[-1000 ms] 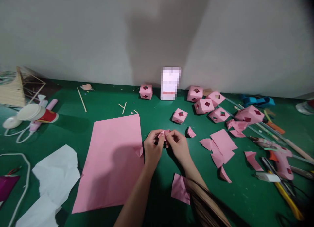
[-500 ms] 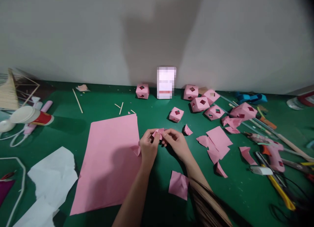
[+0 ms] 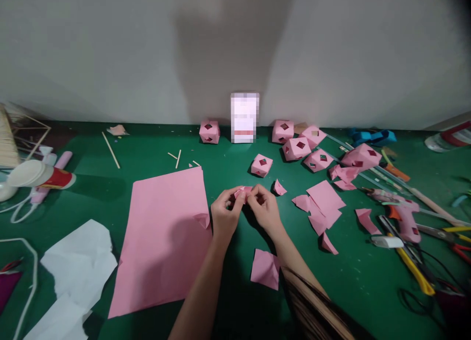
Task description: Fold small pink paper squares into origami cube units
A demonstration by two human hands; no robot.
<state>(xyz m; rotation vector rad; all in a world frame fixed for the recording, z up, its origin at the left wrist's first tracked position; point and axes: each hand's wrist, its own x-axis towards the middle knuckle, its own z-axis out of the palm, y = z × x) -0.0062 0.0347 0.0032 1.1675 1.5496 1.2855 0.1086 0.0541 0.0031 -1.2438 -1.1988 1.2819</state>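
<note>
My left hand (image 3: 223, 214) and my right hand (image 3: 265, 208) meet above the green table (image 3: 154, 148), fingers pinched together on a small folded pink paper piece (image 3: 243, 192). A large pink paper sheet (image 3: 165, 237) lies flat just left of my left hand. A creased pink square (image 3: 265, 269) lies below my right wrist. Several finished pink paper cubes with diamond holes (image 3: 300, 148) stand further back, one cube (image 3: 261, 165) close behind my hands.
Pink paper scraps (image 3: 326, 207) lie right of my hands. A pink glue gun (image 3: 401, 215), scissors (image 3: 451, 234) and a yellow tool (image 3: 414, 271) are at far right. White torn paper (image 3: 77, 266) and a red-and-white cup (image 3: 40, 175) lie at left. Wooden sticks (image 3: 110, 149) lie near the wall.
My hands keep working the small pink piece, shifting slightly; the fingers have closed tighter round it. The view has drifted a little right and down.
</note>
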